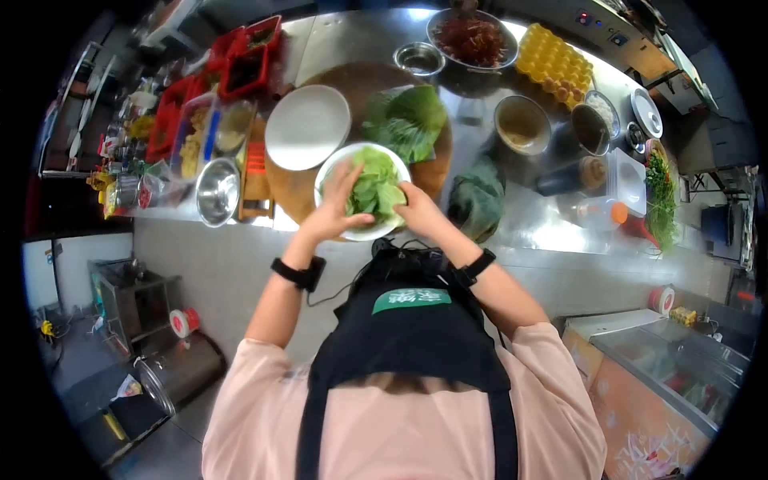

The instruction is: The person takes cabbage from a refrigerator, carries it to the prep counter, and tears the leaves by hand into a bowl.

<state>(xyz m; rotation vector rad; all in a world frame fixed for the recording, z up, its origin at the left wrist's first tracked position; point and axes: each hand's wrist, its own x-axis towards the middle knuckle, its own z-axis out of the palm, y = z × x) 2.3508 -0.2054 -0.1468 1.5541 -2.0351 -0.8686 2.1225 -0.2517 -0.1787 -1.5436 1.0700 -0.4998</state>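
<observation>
A white bowl [326, 177] filled with leafy greens [370, 186] sits at the near edge of a round wooden board [440, 172]. My left hand [338, 210] lies over the left side of the greens, its fingers spread and its thumb pointing right. At the bowl's right side, my right hand [422, 213] has its thumb and fingers closed on the edge of the greens; part of its grip is hidden. A white plate [308, 128] stands behind the bowl to the left. Large green leaves [408, 122] lie behind it to the right.
Right of the board are a dark green plastic bag [478, 200], a metal bowl [522, 126] and an orange-capped bottle [602, 214]. An egg tray [554, 66] is farther back. A steel bowl [218, 192] and red bins [244, 70] stand left.
</observation>
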